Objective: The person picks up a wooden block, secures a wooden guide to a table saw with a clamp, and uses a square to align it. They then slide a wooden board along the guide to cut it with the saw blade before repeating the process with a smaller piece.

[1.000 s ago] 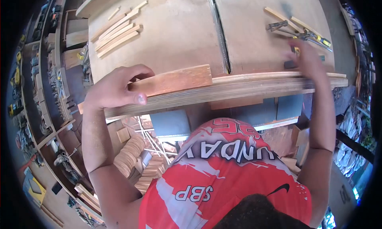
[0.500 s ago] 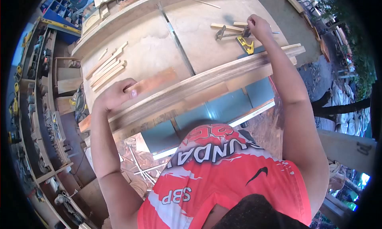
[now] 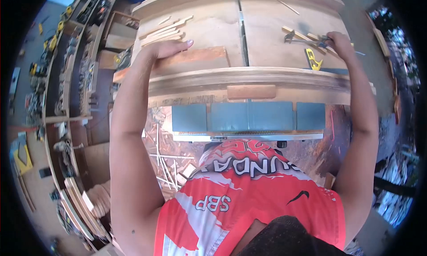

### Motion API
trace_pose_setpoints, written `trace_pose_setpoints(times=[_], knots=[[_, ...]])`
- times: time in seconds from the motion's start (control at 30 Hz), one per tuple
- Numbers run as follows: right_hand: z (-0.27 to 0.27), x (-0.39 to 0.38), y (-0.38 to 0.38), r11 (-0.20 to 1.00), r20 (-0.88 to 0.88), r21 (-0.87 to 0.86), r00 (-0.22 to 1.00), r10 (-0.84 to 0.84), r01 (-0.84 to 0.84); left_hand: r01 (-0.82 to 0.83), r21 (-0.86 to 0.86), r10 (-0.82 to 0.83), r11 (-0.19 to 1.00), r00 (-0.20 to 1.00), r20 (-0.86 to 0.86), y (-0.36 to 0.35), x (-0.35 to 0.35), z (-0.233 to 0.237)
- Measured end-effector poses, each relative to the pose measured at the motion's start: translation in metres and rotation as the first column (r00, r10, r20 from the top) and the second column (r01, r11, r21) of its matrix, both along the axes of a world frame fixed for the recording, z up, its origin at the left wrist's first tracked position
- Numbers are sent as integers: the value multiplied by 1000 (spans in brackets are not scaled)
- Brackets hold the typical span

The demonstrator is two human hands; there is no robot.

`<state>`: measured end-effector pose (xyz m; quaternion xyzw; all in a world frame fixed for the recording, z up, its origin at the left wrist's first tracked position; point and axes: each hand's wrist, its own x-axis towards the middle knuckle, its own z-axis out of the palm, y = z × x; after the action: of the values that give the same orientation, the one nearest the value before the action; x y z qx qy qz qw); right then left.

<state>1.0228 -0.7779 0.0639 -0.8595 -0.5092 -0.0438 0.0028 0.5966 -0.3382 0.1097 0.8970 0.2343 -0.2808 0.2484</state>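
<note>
**Open-sided wood shop, daylit**

Big plywood workbench [image 3: 209,20] w/ centre slot [image 3: 241,31]; grey-blue panels [image 3: 249,116] under front edge. Tool shelving [image 3: 80,78] along left side. Reddish floor [image 3: 311,151] littered w/ offcuts [image 3: 167,162]. Bright sun, outdoors visible at right.

Both arms reach forward; left hand [image 3: 168,49] lies flat, right hand [image 3: 341,41] curled.

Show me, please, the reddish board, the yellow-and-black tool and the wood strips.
reddish board [image 3: 201,59]: head view, top face.
yellow-and-black tool [image 3: 313,60]: head view, yellow body.
wood strips [image 3: 164,32]: head view, middle strip.
</note>
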Motion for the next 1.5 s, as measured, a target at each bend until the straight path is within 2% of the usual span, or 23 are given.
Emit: trace_pose_setpoints(times=[0.1,0.13,0.17,0.23,0.27,0.3,0.37,0.4,0.47,0.53,0.63,0.67,0.73,0.77,0.83,1.03,1.13,1.2,1.27,1.33,1.4,1.43,1.5], knots=[[76,-44,-4,998,60,64,998,26,-30,-96,-38,97,995,995,32,0,-4,-6],[96,-57,-10,991,96,111,994,60,-71,-41,-5,41,999,999,31,-2,-3,-2],[115,-73,-16,981,132,159,987,92,-113,-146,-142,155,979,987,51,6,-3,-12],[139,-102,-36,965,97,248,994,59,-82,-189,-260,206,947,978,43,-20,-11,16],[149,-124,-46,974,239,220,971,-10,-44,-173,-270,186,947,982,24,-17,-11,14],[138,-132,-59,897,-20,438,997,76,-60,-152,-280,159,948,987,4,-7,-10,9],[157,-199,-64,956,-293,261,955,-54,134,-28,-298,25,954,1000,-14,9,-4,-4],[152,-233,-63,931,-376,338,927,-1,138,-23,-294,22,955,1000,-5,12,-4,-4],[112,-280,-79,883,-527,408,850,20,231,216,-191,-183,957,967,177,18,-5,-5],[94,-365,-47,740,-780,468,620,89,483,245,-247,-213,938,966,149,33,-3,-10],[63,-442,-20,698,-822,443,566,65,563,266,-351,-236,898,964,126,40,-9,-8],[54,-461,-17,678,-882,380,468,60,629,258,-394,-227,882,966,126,40,-14,-3],[45,-496,-10,659,-897,367,438,64,656,301,-338,-280,892,954,110,41,-16,2],[44,-510,-4,631,-894,373,445,50,680,296,-346,-269,890,955,126,43,-15,0],[43,-535,8,633,-749,540,660,61,555,325,-356,-290,876,945,148,43,-14,0],[40,-581,6,675,-734,460,674,-76,577,322,-338,-267,885,943,200,33,-27,7],[30,-598,-2,690,-727,458,683,-72,560,257,-436,-184,862,961,205,33,-28,-1],[25,-612,-5,670,-759,459,649,-45,584,200,-381,-109,902,963,247,25,-36,5],[26,-624,-11,672,-776,444,629,-43,593,220,-334,-140,916,958,249,28,-36,5],[25,-634,-19,680,-722,492,691,-31,544,234,-291,-159,928,953,260,30,-37,8],[34,-642,-23,690,-729,475,683,-39,546,292,-37,-259,956,895,362,31,-42,13],[35,-647,-27,707,-746,447,665,-43,548,285,-39,-253,958,897,362,28,-49,9],[36,-652,-30,708,-775,431,631,-27,559,119,174,-211,978,530,821,30,-70,1]])
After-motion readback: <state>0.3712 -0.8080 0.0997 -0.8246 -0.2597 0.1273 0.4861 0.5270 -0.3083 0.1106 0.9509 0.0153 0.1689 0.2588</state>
